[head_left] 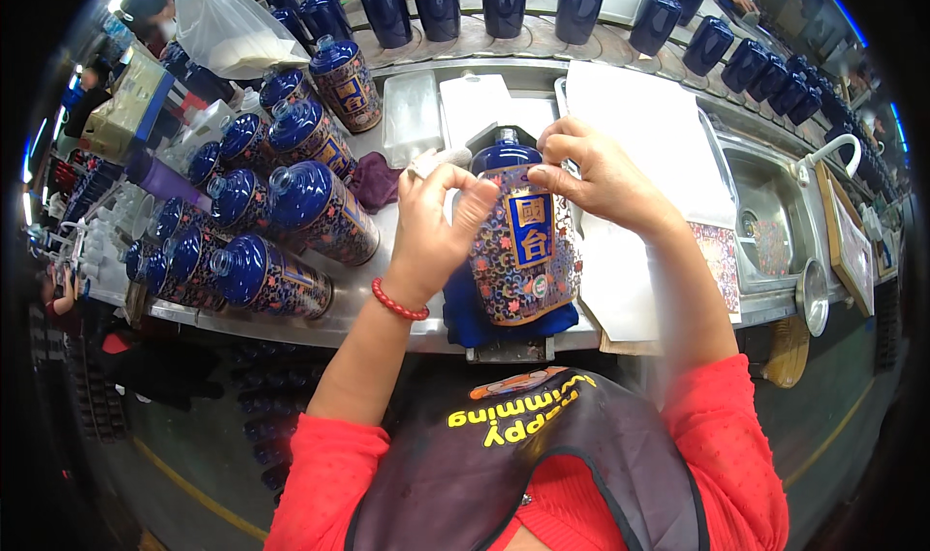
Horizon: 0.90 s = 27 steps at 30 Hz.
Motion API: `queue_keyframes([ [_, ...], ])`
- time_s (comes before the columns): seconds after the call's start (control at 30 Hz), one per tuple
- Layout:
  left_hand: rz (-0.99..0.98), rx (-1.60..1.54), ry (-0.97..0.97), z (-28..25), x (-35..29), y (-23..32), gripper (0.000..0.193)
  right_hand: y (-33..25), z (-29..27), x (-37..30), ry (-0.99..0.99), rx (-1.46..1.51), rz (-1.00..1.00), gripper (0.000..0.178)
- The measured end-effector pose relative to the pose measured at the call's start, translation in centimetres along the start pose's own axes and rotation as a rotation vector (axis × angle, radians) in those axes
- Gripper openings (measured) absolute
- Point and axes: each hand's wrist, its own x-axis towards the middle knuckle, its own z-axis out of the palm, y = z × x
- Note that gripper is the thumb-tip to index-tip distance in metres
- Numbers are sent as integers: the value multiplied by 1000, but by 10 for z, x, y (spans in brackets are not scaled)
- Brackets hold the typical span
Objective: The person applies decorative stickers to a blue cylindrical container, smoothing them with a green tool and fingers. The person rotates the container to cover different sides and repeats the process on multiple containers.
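Between the two hands, a blue bottle (pixel 506 155) is standing on a dark blue cloth (pixel 465 316), its front covered by a colourful patterned wrap (pixel 509 294). At the wrap's upper left edge, the left hand (pixel 438 220) is keeping its fingers curled and its thumb partly stretched toward the bottle; whether it is gripping the edge I cannot tell. A pale covering (pixel 441 163) is showing at its fingers, and a red bracelet (pixel 397 304) is circling the wrist below. At the wrap's upper right edge, the right hand (pixel 608 178) is holding its thumb near its bent fingers, the thumb tip resting on the wrap; whether it is pinching the edge I cannot tell. Left of the left hand, a purple cloth (pixel 376 181) is lying near a group of patterned bottles (pixel 329 217). Right of the right hand, a patterned sheet (pixel 715 251) is lying near a metal sink (pixel 760 202). Beyond both hands, a clear tray (pixel 411 115) is sitting on the worktop, and plain blue bottles (pixel 505 9) are standing in a row farther off.
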Motion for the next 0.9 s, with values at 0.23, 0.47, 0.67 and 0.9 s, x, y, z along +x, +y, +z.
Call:
queue_keyframes([
  [0.23, -206, -175, 0, 9, 3, -13, 22, 20, -1, -1, -124, 189, 56, 26],
  [0.47, -318, -716, 53, 11, 2, -11, 20, 36, 5, -1, -149, 374, 86, 23],
  [0.67, -244, -466, -100, 2, 4, -12, 32, 28, -4, -1, -106, 376, -35, 16],
  [0.9, -49, -267, -184, 3, 21, -2, 29, 5, -17, -2, -78, 294, -157, 14],
])
